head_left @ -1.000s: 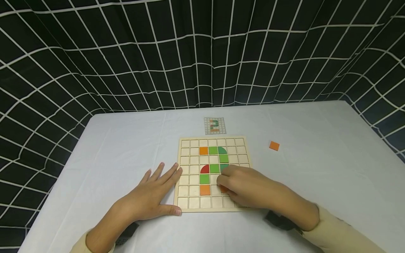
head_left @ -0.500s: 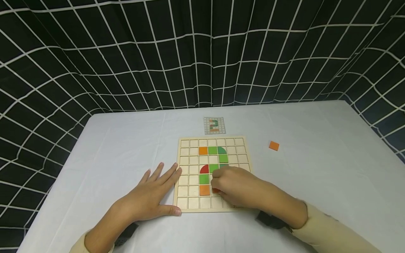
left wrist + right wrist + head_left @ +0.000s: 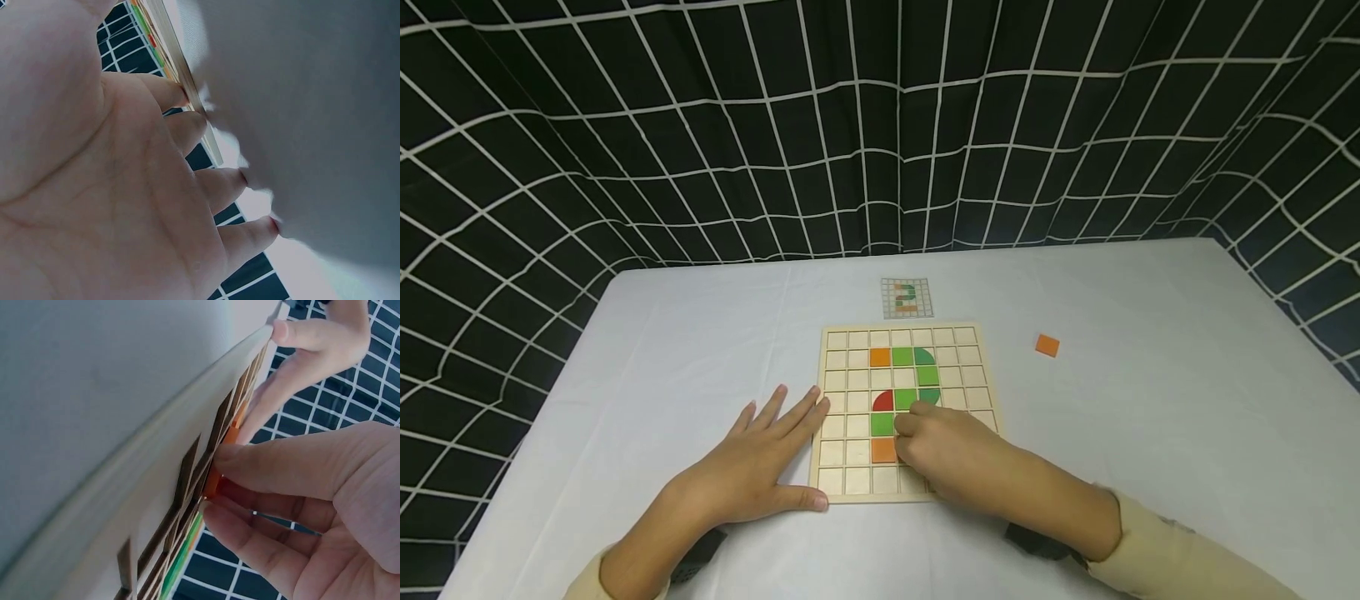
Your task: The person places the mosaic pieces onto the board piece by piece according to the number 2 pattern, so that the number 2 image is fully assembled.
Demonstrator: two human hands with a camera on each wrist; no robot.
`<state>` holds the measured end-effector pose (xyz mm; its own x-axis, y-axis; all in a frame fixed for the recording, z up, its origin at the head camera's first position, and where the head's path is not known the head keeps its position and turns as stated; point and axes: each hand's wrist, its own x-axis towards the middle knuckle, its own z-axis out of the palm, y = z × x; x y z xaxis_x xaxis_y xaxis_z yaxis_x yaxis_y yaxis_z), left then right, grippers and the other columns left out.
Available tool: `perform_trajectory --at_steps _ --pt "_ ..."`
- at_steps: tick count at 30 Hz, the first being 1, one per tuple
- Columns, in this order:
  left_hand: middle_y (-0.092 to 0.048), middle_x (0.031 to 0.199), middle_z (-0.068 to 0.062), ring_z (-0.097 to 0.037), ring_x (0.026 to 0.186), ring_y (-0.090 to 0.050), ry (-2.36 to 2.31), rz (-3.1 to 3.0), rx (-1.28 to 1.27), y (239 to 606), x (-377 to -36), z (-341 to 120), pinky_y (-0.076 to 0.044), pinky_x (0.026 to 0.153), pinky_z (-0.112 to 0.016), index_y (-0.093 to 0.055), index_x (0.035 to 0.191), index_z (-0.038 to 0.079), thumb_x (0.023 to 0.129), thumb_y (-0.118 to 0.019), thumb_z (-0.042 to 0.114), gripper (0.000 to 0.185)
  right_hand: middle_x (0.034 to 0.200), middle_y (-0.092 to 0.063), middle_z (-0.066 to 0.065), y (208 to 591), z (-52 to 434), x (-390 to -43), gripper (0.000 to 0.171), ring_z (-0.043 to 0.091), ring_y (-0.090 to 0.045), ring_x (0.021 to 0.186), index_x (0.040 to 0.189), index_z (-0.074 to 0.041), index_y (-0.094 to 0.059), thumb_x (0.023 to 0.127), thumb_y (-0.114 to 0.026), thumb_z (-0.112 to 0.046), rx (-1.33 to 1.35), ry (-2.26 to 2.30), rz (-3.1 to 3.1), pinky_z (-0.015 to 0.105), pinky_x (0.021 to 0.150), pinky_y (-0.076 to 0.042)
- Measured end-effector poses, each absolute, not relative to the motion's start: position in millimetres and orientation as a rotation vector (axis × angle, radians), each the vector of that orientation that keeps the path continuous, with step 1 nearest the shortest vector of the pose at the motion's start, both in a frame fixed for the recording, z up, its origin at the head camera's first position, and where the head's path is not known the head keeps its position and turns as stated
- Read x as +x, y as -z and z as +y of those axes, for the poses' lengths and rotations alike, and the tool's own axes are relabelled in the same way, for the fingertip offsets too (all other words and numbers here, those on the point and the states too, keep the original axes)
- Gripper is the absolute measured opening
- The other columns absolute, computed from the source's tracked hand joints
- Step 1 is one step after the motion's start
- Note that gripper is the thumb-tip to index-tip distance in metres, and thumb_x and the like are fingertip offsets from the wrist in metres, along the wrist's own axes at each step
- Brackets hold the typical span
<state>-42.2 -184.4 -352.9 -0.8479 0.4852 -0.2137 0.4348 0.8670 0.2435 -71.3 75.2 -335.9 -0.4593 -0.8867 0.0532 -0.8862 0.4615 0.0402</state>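
My right hand point(image 3: 958, 454) is over the lower middle of a wooden grid board point(image 3: 880, 497). In the right wrist view, its thumb and fingers pinch an orange square tile point(image 3: 213, 481) at the board's surface. The hand hides most of that tile from the head view. Just left of it lies another orange tile point(image 3: 883, 451), below a green square tile point(image 3: 882, 425). A red quarter-round tile point(image 3: 883, 402) and several green, teal and orange tiles continue upward on the grid. My left hand point(image 3: 752, 471) rests on the cloth with spread, straight fingers, its fingertips touching the board's left edge.
A small pattern card point(image 3: 907, 298) with a coloured figure on a grid lies behind the board. One loose orange tile point(image 3: 1047, 345) lies to the right on the white tablecloth point(image 3: 1150, 375). A black curtain point(image 3: 880, 125) with white grid lines encloses the back and sides.
My right hand has slid left across the board with the orange tile, toward the orange tile lying there. The left hand has stayed in place.
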Motion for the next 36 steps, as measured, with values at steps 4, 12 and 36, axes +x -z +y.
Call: perform_trajectory --at_steps 4,12,36 --pt "-0.002 0.150 0.007 -0.030 0.135 0.001 -0.273 2.765 0.690 353 -43 -184 -0.009 0.103 -0.055 -0.012 0.146 0.023 0.069 -0.045 0.076 0.099 0.070 -0.050 -0.004 336 76 -68 0.012 0.012 -0.043 0.066 0.073 -0.010 -0.067 0.068 -0.066 0.000 1.598 0.018 -2.623 0.021 0.060 -0.041" --pt "-0.002 0.150 0.007 -0.030 0.135 0.001 -0.242 2.780 0.685 351 -44 -185 -0.010 0.103 -0.056 -0.013 0.146 0.022 0.068 -0.044 0.077 0.100 0.067 -0.043 -0.009 337 82 -60 0.014 0.008 -0.040 0.063 0.069 -0.015 -0.064 0.074 -0.065 -0.002 1.643 -0.149 -2.585 0.018 0.058 -0.037" --pt "-0.001 0.150 0.007 -0.030 0.135 0.002 -0.278 2.766 0.679 355 -43 -184 -0.007 0.103 -0.055 -0.013 0.146 0.023 0.068 -0.045 0.077 0.100 0.074 -0.051 -0.015 320 110 -75 0.017 0.005 -0.047 0.071 0.069 -0.022 -0.057 0.085 -0.058 -0.016 1.669 -0.448 -2.840 0.023 0.064 -0.043"
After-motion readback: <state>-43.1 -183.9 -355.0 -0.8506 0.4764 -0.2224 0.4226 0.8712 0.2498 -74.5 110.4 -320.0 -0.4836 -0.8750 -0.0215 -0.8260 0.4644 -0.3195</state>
